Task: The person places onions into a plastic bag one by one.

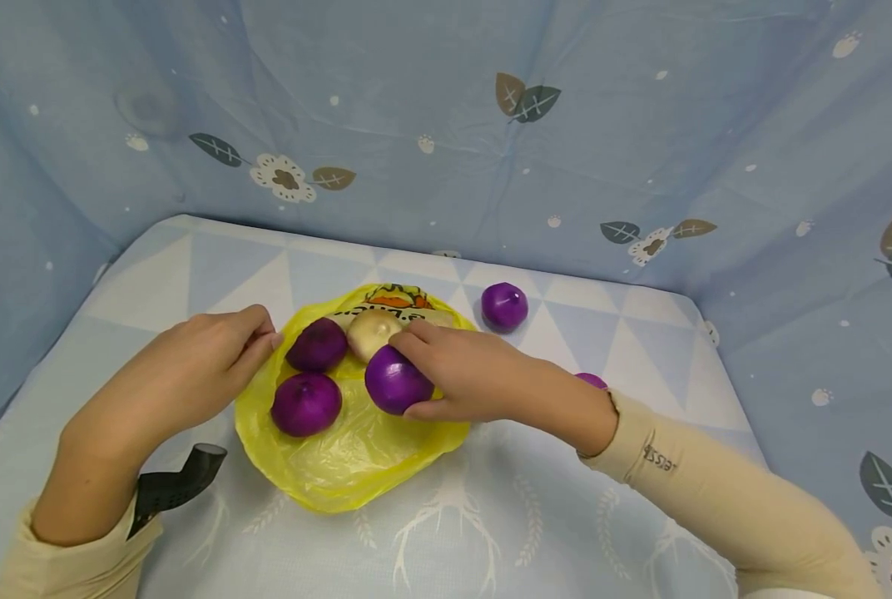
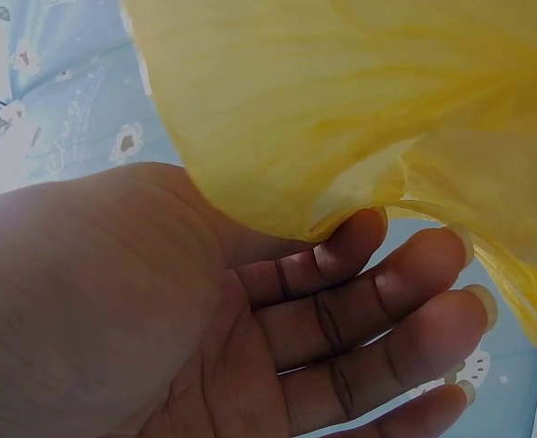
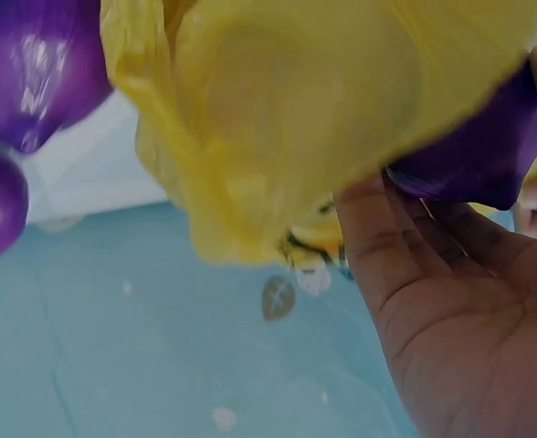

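A yellow plastic bag [image 1: 334,478] lies with its mouth spread wide on the bed-like surface. My left hand [image 1: 191,366] pinches the left rim between thumb and forefinger; the left wrist view shows the thin film [image 2: 296,119] at the thumb, other fingers loosely bent. Over the bag's right side, my right hand [image 1: 468,370] grips a shiny purple onion [image 1: 395,384]. In the right wrist view the bag's edge partly covers this onion [image 3: 479,151]. Inside the bag sit a dark purple onion [image 1: 317,345], another purple onion [image 1: 306,408] and a pale golden onion [image 1: 369,331].
Behind the bag to the right stands a loose purple onion [image 1: 504,306]. Another purple onion [image 1: 591,380] is mostly hidden behind my right forearm. A black strap-like piece [image 1: 180,482] sticks out at my left wrist. Blue patterned curtains [image 1: 446,125] surround the surface.
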`<state>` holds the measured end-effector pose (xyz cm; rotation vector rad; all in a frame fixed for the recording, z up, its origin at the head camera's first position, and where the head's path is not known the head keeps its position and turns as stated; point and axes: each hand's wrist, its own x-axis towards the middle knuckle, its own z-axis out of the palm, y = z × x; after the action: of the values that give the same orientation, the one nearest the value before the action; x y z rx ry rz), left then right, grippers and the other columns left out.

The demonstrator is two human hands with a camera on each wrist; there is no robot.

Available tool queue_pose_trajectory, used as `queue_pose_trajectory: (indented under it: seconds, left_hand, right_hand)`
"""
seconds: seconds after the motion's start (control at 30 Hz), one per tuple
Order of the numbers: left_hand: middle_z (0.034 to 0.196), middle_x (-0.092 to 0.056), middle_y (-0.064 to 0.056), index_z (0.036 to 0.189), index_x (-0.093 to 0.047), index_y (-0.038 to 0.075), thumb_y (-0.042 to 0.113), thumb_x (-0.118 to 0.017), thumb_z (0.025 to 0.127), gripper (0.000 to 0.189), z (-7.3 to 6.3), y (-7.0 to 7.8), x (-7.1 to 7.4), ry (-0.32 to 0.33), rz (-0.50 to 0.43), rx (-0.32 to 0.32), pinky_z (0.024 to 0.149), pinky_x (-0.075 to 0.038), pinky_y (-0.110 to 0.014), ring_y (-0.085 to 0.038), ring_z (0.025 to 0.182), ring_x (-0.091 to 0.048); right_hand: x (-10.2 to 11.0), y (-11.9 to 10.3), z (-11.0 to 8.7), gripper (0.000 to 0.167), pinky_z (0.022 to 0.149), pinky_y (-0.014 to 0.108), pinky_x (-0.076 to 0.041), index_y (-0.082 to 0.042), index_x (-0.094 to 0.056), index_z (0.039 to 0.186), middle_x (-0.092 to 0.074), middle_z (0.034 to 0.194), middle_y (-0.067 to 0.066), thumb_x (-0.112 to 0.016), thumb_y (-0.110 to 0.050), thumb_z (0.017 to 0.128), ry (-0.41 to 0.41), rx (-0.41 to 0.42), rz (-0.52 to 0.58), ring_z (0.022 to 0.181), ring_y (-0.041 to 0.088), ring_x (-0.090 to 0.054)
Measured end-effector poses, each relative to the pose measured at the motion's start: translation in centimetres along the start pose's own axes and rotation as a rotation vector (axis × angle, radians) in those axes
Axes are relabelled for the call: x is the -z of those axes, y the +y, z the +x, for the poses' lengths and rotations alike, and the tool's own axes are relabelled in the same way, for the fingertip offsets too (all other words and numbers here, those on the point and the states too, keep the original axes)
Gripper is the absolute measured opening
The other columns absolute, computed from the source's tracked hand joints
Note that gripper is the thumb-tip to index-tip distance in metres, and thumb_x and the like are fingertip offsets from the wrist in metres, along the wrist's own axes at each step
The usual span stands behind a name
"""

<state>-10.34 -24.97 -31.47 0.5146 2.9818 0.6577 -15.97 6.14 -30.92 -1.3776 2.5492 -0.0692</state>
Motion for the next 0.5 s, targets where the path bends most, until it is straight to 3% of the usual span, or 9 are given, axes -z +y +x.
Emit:
queue_pose_trajectory:
  seconds: [0.1, 0.33, 0.5]
  left_hand:
    - [0.070, -0.043, 0.003, 0.095, -0.057, 0.013, 0.020, -0.051, 0.112, 0.019, 0.0, 0.0, 0.0, 0.001, 0.001, 0.000, 0.059, -0.036, -0.033, -0.014, 0.064, -0.042]
    - [0.070, -0.043, 0.003, 0.094, -0.056, 0.013, 0.020, -0.051, 0.112, 0.020, -0.1, 0.1, 0.0, 0.016, -0.003, -0.005, 0.059, -0.036, -0.033, -0.014, 0.064, -0.042]
    - [0.070, -0.042, 0.003, 0.093, -0.056, 0.014, 0.020, -0.052, 0.112, 0.020, -0.1, 0.1, 0.0, 0.020, 0.005, -0.001, 0.059, -0.036, -0.033, -0.015, 0.066, -0.042]
  right_hand:
    - [-0.7, -0.1, 0.9, 0.076, 0.096, 0.030, -0.054, -0.011, -0.048, 0.150, -0.052, 0.139, 0.004, -0.077, -0.053, 0.093, -0.012, 0.004, -0.010, 0.118, 0.018, -0.059]
    - [-2.5, -0.4, 2.5, 0.074, 0.088, 0.031, -0.057, -0.009, -0.051, 0.145, -0.049, 0.136, 0.006, -0.076, -0.054, 0.093, -0.033, 0.008, -0.030, 0.102, 0.015, -0.063]
    - [-3.8, -0.6, 3.5, 0.077, 0.088, 0.032, -0.057, -0.006, -0.051, 0.146, -0.050, 0.135, 0.008, -0.073, -0.057, 0.094, -0.024, 0.029, -0.090, 0.105, 0.019, -0.063]
